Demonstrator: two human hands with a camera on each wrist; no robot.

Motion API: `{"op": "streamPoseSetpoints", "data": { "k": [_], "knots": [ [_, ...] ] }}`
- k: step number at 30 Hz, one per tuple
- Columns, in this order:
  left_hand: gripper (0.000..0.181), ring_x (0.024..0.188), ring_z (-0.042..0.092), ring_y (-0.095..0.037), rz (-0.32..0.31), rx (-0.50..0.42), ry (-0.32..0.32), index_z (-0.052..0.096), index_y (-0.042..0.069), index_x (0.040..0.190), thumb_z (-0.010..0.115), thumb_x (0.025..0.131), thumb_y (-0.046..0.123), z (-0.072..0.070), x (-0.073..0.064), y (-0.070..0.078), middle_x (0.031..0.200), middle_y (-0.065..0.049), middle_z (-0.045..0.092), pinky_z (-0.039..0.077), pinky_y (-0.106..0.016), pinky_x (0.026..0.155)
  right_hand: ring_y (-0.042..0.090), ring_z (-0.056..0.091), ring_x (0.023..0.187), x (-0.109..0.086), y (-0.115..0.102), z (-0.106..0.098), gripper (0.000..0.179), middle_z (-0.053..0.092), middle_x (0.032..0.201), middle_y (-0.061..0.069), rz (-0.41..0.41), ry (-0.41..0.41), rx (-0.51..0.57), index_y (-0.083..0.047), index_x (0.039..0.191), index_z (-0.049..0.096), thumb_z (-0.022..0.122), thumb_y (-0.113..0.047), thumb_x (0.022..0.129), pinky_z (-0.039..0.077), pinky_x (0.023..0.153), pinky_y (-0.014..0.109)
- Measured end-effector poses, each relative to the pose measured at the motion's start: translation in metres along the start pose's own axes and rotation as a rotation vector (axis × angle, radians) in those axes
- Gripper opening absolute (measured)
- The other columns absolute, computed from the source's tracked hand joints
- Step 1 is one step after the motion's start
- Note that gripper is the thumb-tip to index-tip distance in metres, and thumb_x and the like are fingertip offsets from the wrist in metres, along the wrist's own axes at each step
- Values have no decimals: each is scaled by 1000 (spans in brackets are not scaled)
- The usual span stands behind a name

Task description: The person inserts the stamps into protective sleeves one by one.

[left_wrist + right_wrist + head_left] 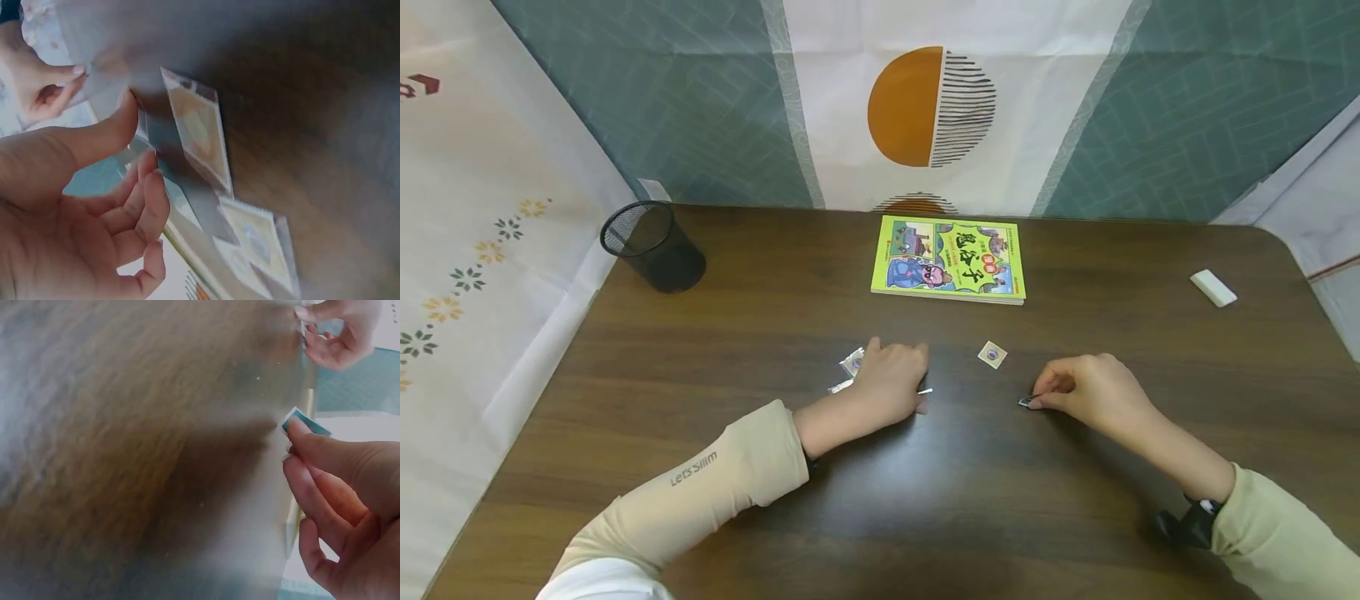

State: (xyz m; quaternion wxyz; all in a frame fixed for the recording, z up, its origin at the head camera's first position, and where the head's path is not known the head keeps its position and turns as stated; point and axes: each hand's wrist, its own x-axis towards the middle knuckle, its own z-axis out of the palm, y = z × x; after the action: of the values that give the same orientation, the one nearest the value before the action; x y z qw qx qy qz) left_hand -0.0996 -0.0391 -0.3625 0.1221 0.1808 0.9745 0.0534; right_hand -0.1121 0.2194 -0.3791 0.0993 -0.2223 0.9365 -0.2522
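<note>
My left hand [891, 379] is low over the middle of the table. Its thumb and fingertips pinch a thin, pale-edged stamp [926, 391], seen almost edge-on. Beside the left wrist, partly covered by the hand, lie small stamps [852, 361] in clear sleeves. In the left wrist view, a brownish stamp [200, 131] and a paler stamp [253, 237] lie near the curled fingers. To the right, my right hand [1093, 387] pinches a small blue-green stamp [310, 424] between thumb and forefinger. Another square stamp [992, 354] lies on the table between the hands.
A bright green comic-style book [947, 260] lies at the back of the table [760, 283]. At the back left stands a black mesh pen cup [666, 254]. A white block [1213, 288] rests at the back right. A patterned curtain [715, 100] hangs behind the table.
</note>
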Motion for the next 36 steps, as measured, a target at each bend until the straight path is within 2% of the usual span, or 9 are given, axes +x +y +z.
{"op": "streamPoseSetpoints", "data": {
  "k": [4, 9, 12, 15, 21, 24, 27, 31, 36],
  "knots": [
    [29, 77, 62, -17, 27, 51, -42, 64, 15, 67, 85, 63, 35, -4, 4, 1, 76, 2, 65, 38, -37, 75, 1, 60, 59, -2, -2, -7, 15, 67, 67, -14, 28, 65, 34, -24, 71, 70, 82, -16, 69, 43, 55, 23],
    [29, 71, 58, -11, 69, 36, -54, 60, 20, 54, 84, 64, 31, -3, 3, 2, 69, 7, 61, 36, -34, 73, -2, 63, 61, -6, -17, -24, 17, 69, 68, -12, 5, 275, 41, -24, 73, 72, 83, -12, 68, 47, 54, 18],
    [31, 67, 57, -10, 96, -65, 17, 54, 18, 58, 80, 72, 27, -2, -3, 1, 62, 10, 55, 37, -36, 76, -11, 60, 60, -8, -29, -36, 16, 70, 71, -7, 1, 391, 68, -21, 77, 73, 83, -14, 68, 46, 51, 14],
    [26, 65, 58, -10, 113, -257, 156, 52, 14, 70, 75, 80, 19, -5, -9, 1, 62, 9, 57, 42, -33, 77, -14, 59, 61, -8, -35, -45, 18, 72, 74, -1, 23, 438, 133, -17, 83, 74, 84, -19, 68, 45, 50, 12],
    [32, 69, 64, -7, 58, -808, 338, 54, 9, 101, 76, 78, 12, -24, -18, 3, 79, 4, 72, 41, -21, 58, -1, 64, 62, -9, -48, -64, 21, 70, 74, -14, 136, 449, 319, -12, 88, 74, 83, -20, 70, 47, 54, 15],
    [24, 64, 66, -10, 50, -967, 404, 66, 8, 97, 77, 76, 13, -33, -18, 2, 78, 2, 72, 43, -21, 55, 5, 67, 65, -6, -59, -69, 16, 70, 76, -13, 119, 465, 442, -6, 88, 74, 80, -12, 74, 50, 57, 16],
    [12, 59, 67, -17, 77, -1099, 403, 72, 4, 89, 74, 79, 9, -37, -18, 1, 79, -4, 72, 51, -24, 58, 10, 69, 72, 0, -67, -68, 14, 72, 80, -6, 95, 433, 600, 0, 90, 72, 76, -6, 77, 53, 64, 18],
    [13, 67, 68, -12, 123, -1125, 340, 72, 3, 96, 66, 86, 8, -39, -19, 2, 84, -7, 72, 54, -25, 67, 10, 70, 77, 6, -71, -64, 15, 73, 82, -4, 98, 368, 764, 1, 93, 72, 73, -4, 79, 53, 70, 20],
    [16, 79, 64, -3, 169, -1007, 317, 72, 9, 102, 62, 91, 13, -43, -24, 5, 96, 0, 71, 52, -24, 70, 10, 69, 82, 6, -66, -62, 17, 73, 86, -2, 71, 309, 911, 1, 97, 72, 71, 1, 80, 52, 73, 19]
  ]
}}
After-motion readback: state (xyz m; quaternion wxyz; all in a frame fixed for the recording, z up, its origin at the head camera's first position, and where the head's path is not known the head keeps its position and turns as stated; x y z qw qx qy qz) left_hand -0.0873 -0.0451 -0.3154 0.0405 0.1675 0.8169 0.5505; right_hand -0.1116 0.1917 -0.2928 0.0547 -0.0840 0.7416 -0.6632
